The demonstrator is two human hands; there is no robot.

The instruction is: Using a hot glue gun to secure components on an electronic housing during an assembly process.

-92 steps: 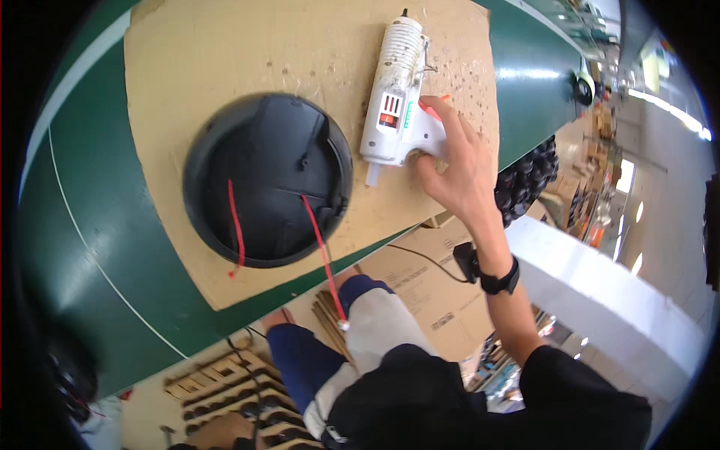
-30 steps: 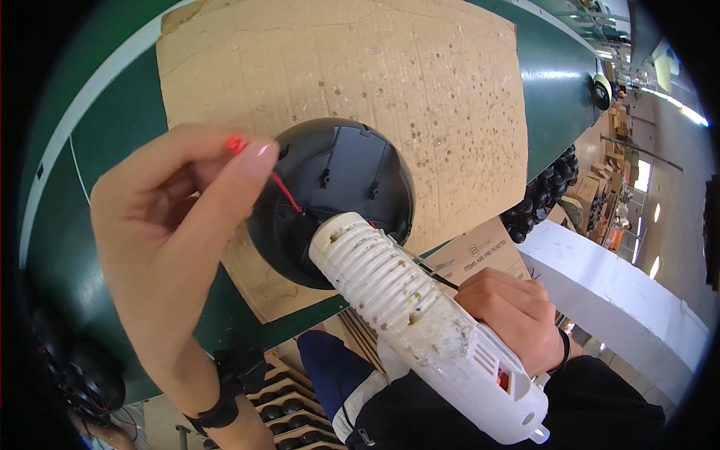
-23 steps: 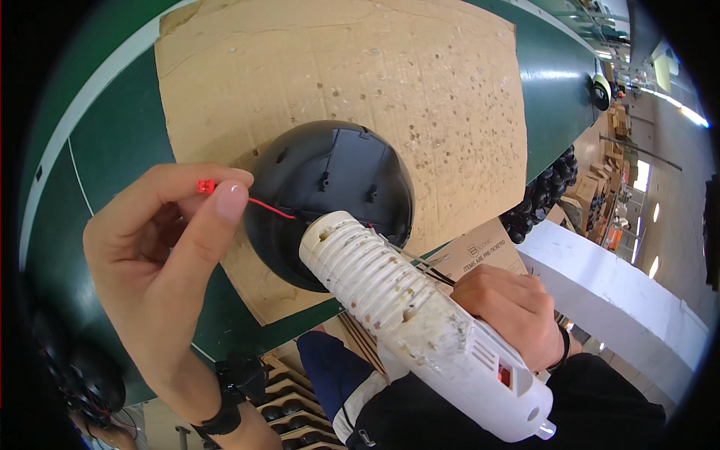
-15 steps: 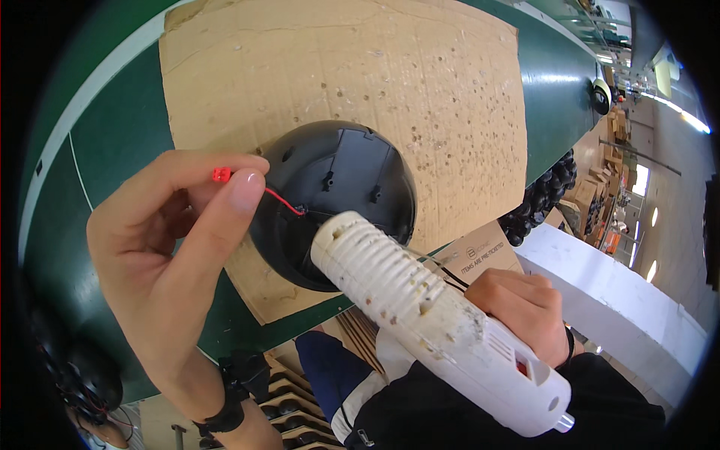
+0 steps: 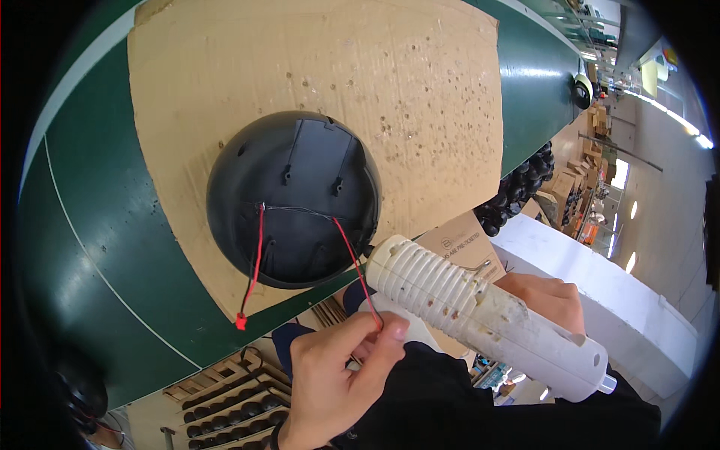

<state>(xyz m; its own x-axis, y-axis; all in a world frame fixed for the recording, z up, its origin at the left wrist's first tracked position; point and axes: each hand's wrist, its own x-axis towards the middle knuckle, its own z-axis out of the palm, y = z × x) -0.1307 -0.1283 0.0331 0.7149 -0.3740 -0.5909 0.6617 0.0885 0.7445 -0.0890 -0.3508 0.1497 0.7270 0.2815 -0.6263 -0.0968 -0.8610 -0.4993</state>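
Note:
A black round shell with small posts and a raised panel lies on the cardboard sheet. Two red-and-black wires come out of it. One wire hangs over the near edge and ends in a small red connector. Fingertips of my left hand pinch the end of the other wire, pulling it toward me; the fingers hide its tip. My right hand is closed around the handle of a white, stained hot glue gun, mostly behind its body. The gun's front end is just right of the shell's near edge.
The green table runs under the cardboard. Near its right edge are a printed carton, a white beam and a heap of black round parts. Below, racks hold several dark round pieces.
My left hand has let go of the wire with the red connector and moved down and right to the other wire. The glue gun has shifted right, away from over the shell.

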